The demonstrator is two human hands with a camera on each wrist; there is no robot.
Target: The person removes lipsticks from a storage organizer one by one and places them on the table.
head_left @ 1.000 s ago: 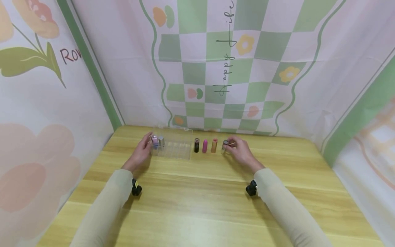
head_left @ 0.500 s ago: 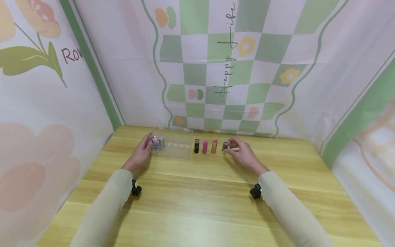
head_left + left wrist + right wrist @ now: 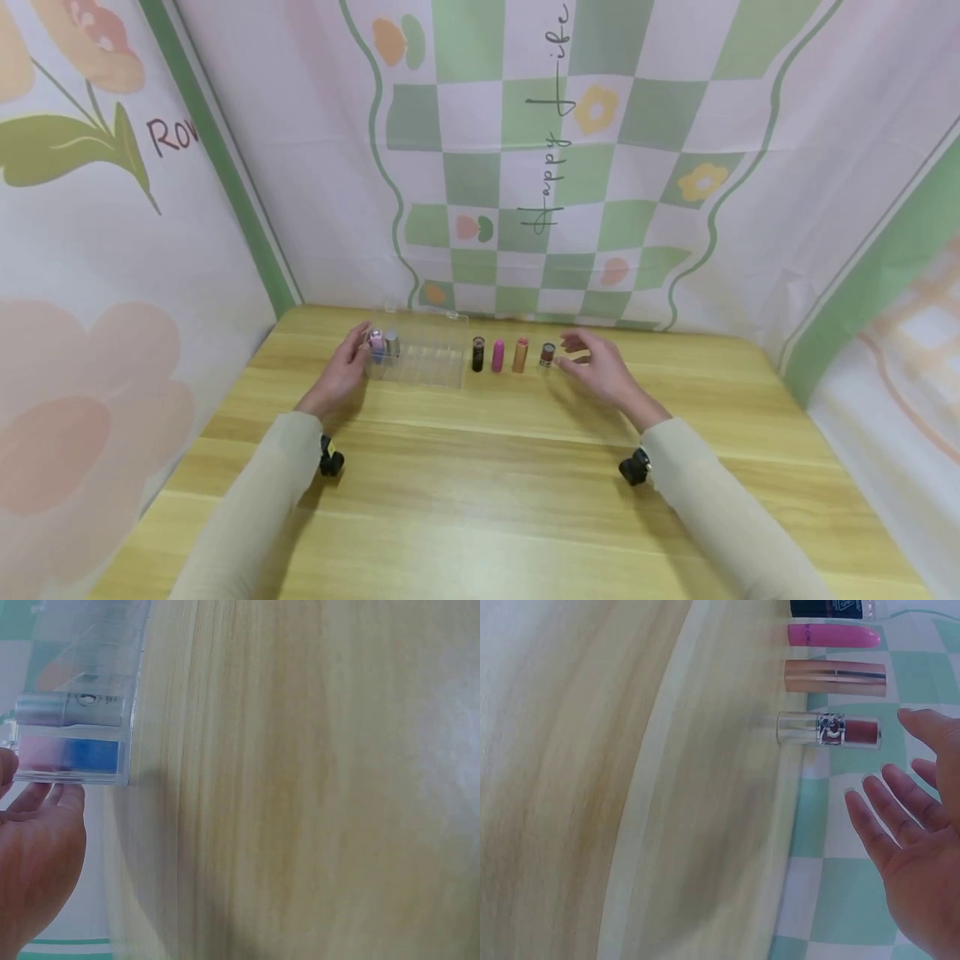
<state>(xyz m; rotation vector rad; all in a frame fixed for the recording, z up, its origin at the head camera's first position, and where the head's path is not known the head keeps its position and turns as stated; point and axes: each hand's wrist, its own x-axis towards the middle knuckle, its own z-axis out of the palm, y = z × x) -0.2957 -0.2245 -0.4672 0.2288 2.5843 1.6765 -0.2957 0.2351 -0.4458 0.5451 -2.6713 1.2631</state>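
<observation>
My left hand holds the left end of a clear compartment box, its lid raised at the back. A pink-and-blue tube and a silver lipstick tube stand side by side in the box's leftmost compartments. To the right of the box, a black lipstick, a magenta lipstick, a rose-gold lipstick and a clear-based dark red lipstick stand upright in a row. Just right of the dark red one is my right hand, fingers spread and holding nothing.
The wooden table stretches in front of both hands. Close behind the box and lipsticks hangs a green-and-white checked curtain. Another printed curtain borders the left side.
My right hand has let go of the dark red lipstick and drawn back to the right, leaving it upright. The left hand and box have stayed put.
</observation>
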